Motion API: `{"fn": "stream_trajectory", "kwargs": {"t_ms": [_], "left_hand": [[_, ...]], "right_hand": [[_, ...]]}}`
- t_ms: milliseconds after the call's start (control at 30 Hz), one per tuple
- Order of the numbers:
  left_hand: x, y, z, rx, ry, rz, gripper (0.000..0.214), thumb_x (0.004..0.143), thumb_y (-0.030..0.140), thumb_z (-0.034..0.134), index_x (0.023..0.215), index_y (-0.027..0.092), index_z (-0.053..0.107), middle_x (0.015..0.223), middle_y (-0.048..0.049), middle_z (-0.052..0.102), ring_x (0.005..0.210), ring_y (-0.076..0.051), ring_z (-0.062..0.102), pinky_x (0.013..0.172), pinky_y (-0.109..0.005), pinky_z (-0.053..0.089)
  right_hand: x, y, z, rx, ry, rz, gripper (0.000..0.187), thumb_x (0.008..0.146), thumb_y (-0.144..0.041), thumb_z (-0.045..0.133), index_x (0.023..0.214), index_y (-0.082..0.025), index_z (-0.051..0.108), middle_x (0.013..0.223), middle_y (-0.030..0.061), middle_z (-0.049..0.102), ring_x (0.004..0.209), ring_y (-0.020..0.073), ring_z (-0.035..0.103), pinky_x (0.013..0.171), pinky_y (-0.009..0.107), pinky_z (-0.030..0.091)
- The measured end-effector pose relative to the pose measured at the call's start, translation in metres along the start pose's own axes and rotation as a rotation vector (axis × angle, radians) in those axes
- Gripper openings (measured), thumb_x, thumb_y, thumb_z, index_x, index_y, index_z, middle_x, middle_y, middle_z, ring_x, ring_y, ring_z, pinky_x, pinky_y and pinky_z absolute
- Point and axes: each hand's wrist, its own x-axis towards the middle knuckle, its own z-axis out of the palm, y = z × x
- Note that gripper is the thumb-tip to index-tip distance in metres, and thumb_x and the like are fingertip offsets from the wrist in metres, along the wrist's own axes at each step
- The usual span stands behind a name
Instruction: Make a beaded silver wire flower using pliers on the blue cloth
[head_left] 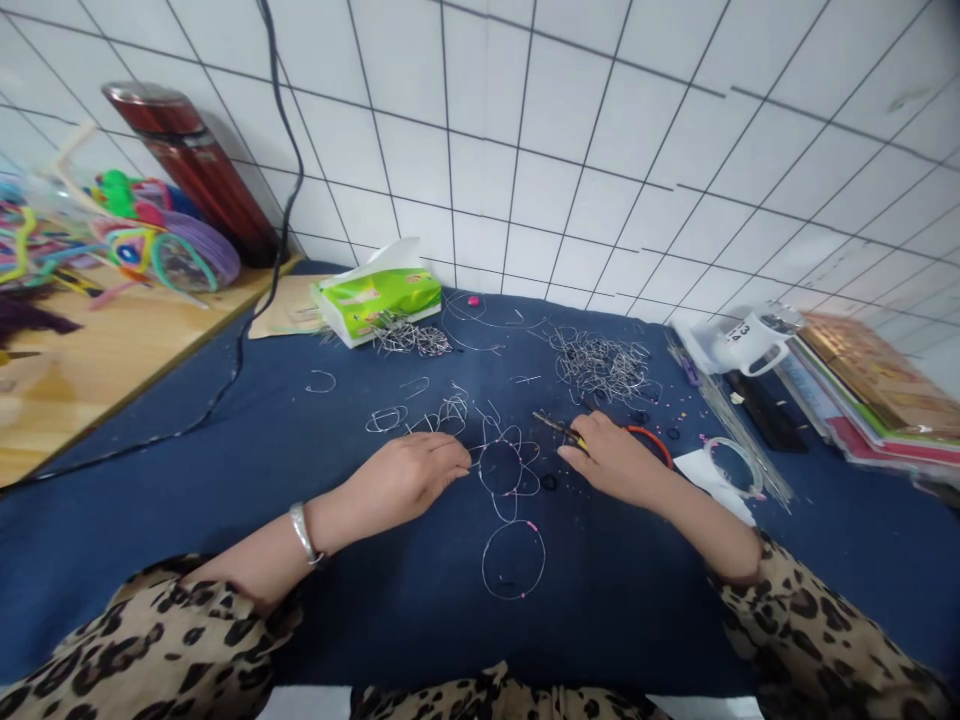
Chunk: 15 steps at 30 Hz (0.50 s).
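My left hand [416, 475] is closed, its thumb and fingertips pinching a thin wire at the left side of a flower-shaped wire piece [501, 468]. That piece has a round centre with wire loops around it and lies on the dark blue cloth. Below it, a wire ring [514, 560] with small pink beads joins on by a narrow loop. My right hand [611, 455] is wrapped round pliers [556, 427], whose jaws point left toward the flower's upper right. Past this hand curves an orange-red handle [651, 442]. Bent wire pieces [420, 415] lie just beyond my left hand.
A tangled wire pile [600, 365] lies at the back right, another [412, 337] by the green tissue pack [386, 300]. Rightward are a wire coil [733, 467], straight wires, a white mug [754, 345] and stacked books [877, 390]. A black cable [289, 200] and red thermos [187, 165] stand left.
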Motion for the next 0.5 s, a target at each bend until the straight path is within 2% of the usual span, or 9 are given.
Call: {"fn": "stream_trajectory", "kwargs": {"t_ms": [133,200,267,333,400,500], "left_hand": [[0.000,0.001,-0.001,-0.010,0.028,-0.004,0.019,0.091,0.023,0.042,0.094,0.015,0.059,0.088,-0.0057,0.063,0.082,-0.015,0.060,0.076,-0.032,0.050],[0.000,0.001,-0.001,-0.027,0.021,-0.020,0.019,0.091,0.023,0.042,0.094,0.016,0.059,0.089,-0.0057,0.063,0.083,-0.016,0.059,0.078,-0.032,0.050],[0.001,0.000,0.000,-0.044,0.011,-0.035,0.019,0.091,0.023,0.042,0.095,0.016,0.059,0.091,-0.0054,0.063,0.085,-0.016,0.059,0.079,-0.032,0.049],[0.001,-0.001,0.000,-0.051,0.009,-0.041,0.019,0.092,0.023,0.041,0.096,0.017,0.059,0.092,-0.0055,0.062,0.086,-0.016,0.059,0.080,-0.032,0.049],[0.002,-0.002,-0.001,-0.052,0.017,-0.035,0.020,0.092,0.023,0.040,0.095,0.016,0.059,0.092,-0.0059,0.062,0.086,-0.015,0.058,0.079,-0.031,0.049],[0.003,-0.001,-0.003,-0.054,0.040,-0.017,0.021,0.092,0.021,0.038,0.096,0.016,0.058,0.092,-0.0066,0.062,0.086,-0.015,0.058,0.079,-0.031,0.049]], "right_hand": [[-0.006,0.000,-0.009,-0.051,-0.026,-0.005,0.030,0.090,-0.042,0.037,0.092,-0.017,0.053,0.087,0.0087,0.056,0.082,0.0192,0.055,0.070,0.029,0.039],[-0.008,-0.001,-0.012,-0.110,0.009,-0.036,0.028,0.089,-0.043,0.041,0.092,-0.018,0.054,0.086,0.0084,0.056,0.084,0.0209,0.054,0.069,0.030,0.038],[-0.009,0.001,-0.017,-0.213,0.077,0.020,0.028,0.087,-0.042,0.042,0.090,-0.018,0.056,0.085,0.0099,0.056,0.083,0.0231,0.052,0.067,0.032,0.036],[-0.007,0.005,-0.021,-0.256,0.092,-0.007,0.025,0.086,-0.040,0.045,0.088,-0.018,0.057,0.083,0.0095,0.056,0.080,0.0230,0.051,0.067,0.033,0.035],[-0.006,0.010,-0.025,-0.315,0.154,0.027,0.023,0.085,-0.037,0.047,0.087,-0.017,0.058,0.082,0.0105,0.056,0.081,0.0246,0.049,0.068,0.035,0.034],[-0.005,0.011,-0.029,-0.314,0.233,-0.036,0.022,0.084,-0.035,0.048,0.089,-0.016,0.059,0.085,0.0114,0.056,0.084,0.0256,0.048,0.070,0.036,0.032]]}}
